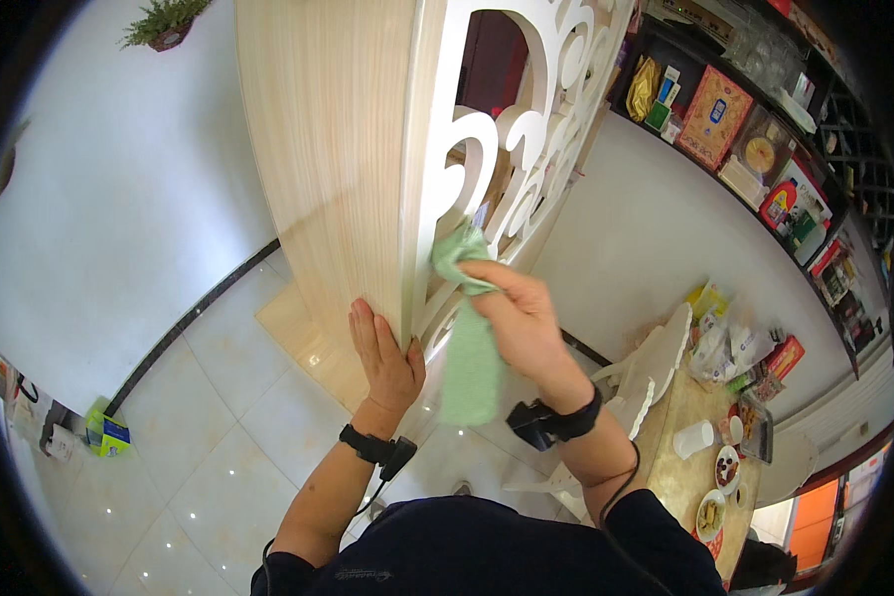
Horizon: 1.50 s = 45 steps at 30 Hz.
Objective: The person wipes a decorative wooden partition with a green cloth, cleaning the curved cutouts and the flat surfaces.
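My right hand grips a light green cloth, slightly blurred, whose long end hangs below the fist. The bunched upper part of the cloth is at the white openwork scroll panel; whether it presses on the panel is hard to tell. My left hand rests on the edge of the pale wood-grain side panel, fingers on its broad face and thumb around the corner. Both wrists wear black straps with small devices and cables.
A dining table with dishes, a white cup and plastic bags stands right, beside white chairs. Wall shelves hold boxes and bottles. A green box sits on the tiled floor at left.
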Available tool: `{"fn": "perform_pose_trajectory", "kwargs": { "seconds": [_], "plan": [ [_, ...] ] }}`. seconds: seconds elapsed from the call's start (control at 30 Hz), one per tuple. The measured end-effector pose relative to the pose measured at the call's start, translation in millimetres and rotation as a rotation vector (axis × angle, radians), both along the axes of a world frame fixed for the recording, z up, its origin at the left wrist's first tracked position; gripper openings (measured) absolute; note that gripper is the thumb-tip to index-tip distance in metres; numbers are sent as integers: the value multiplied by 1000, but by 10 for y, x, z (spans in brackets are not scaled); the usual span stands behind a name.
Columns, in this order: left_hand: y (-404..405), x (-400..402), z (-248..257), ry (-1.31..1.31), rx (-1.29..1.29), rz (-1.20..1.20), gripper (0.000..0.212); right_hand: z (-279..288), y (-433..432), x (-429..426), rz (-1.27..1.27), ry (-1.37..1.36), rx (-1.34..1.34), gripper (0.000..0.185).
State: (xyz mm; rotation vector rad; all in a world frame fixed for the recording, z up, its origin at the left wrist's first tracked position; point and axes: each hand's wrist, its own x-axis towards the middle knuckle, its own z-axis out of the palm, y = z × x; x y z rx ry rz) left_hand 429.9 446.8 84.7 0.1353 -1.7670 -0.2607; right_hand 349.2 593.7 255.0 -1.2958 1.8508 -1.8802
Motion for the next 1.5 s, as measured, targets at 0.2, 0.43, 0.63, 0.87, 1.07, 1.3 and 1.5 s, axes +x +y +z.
{"fn": "perform_pose_trajectory", "kwargs": {
  "seconds": [0.2,0.43,0.63,0.87,1.07,1.3,1.5],
  "plan": [
    [27,-1,4,-45,7,-14,75,654,0,-232,-196,698,-179,37],
    [16,27,21,-62,-1,25,76,938,-303,-381,-440,1297,279,36],
    [0,35,16,-59,-13,51,76,317,-173,-267,-216,912,314,44],
    [25,-79,-26,23,8,69,75,99,-126,-83,163,158,-119,45],
    [37,-26,5,-14,11,77,76,661,-71,-160,72,286,-213,26],
    [70,-32,1,-39,47,71,74,859,-176,-125,-89,641,12,32],
    [102,-27,25,-63,40,84,74,824,-317,-366,-130,843,-87,35]
  ]
}}
